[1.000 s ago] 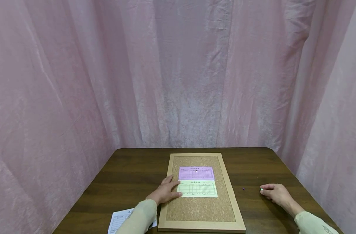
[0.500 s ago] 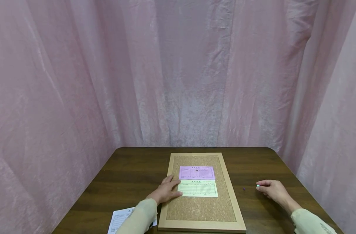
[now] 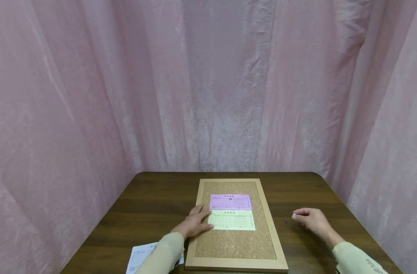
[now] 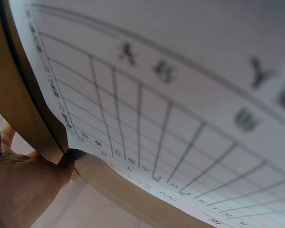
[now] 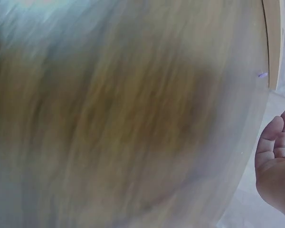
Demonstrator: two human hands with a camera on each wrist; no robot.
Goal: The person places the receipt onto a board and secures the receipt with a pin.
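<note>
A framed cork board (image 3: 234, 243) lies on the table. My left hand (image 3: 194, 223) rests over its left frame, fingertips at the left edge of a pale green printed slip (image 3: 231, 220). Just above that slip lies a purple slip (image 3: 222, 205) with a small pin on it. To the right of the board, my right hand (image 3: 312, 220) pinches a tiny pale push pin (image 3: 294, 214) between thumb and forefinger. A small purple push pin (image 3: 285, 221) lies on the table between that hand and the board. In the right wrist view the held pin cannot be made out.
A white printed slip (image 3: 140, 257) lies at the front left, partly under the left sleeve; it looms close in the left wrist view. The dark wooden table (image 3: 160, 194) extends on both sides of the board. Pink curtains (image 3: 225, 95) hang behind and beside it.
My right hand has moved left towards the board with the pale push pin, and lifted slightly. The left hand and the slips keep their places.
</note>
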